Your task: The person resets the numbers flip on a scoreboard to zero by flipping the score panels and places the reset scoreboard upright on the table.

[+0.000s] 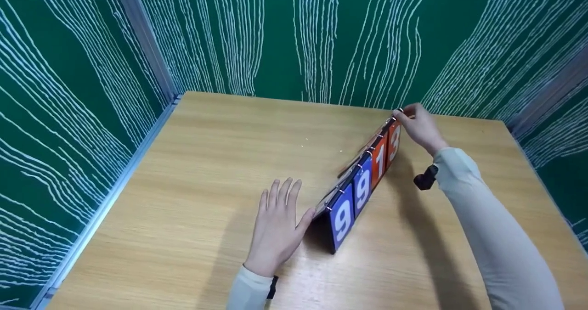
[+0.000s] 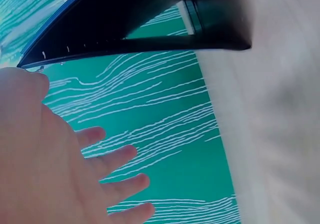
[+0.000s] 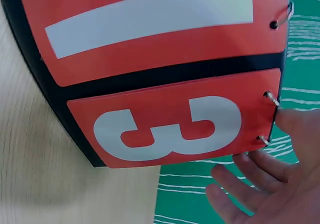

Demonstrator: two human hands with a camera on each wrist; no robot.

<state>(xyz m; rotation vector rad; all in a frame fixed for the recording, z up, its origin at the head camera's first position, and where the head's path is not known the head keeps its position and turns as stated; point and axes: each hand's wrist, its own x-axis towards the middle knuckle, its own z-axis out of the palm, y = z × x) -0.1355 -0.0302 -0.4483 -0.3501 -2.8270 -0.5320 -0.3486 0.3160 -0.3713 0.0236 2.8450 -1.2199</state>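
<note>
Blue-and-red scoreboard (image 1: 366, 177) stands tented on the table (image 1: 174, 186), between the hands. Long axis runs diagonally, blue end near-left, red end far-right; digits face right and toward the person. Right hand (image 1: 421, 125) pinches the far top corner, so it's nearer. Left hand (image 1: 274, 229): fingers straight, spread, thumb at near top corner, contact unclear.

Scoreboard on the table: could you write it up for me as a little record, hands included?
Object: flip scoreboard
Stance: tent-like, on a wooden table
Numbers, near to far: 9, 9, 1, 3
Colours: blue cards nearer, red cards farther
Binding: small rings along the top
Left hand: fingers straight and spread, thumb at the near end
Right hand: holds the far top corner
Backdrop: green walls, pale wavy lines
</note>
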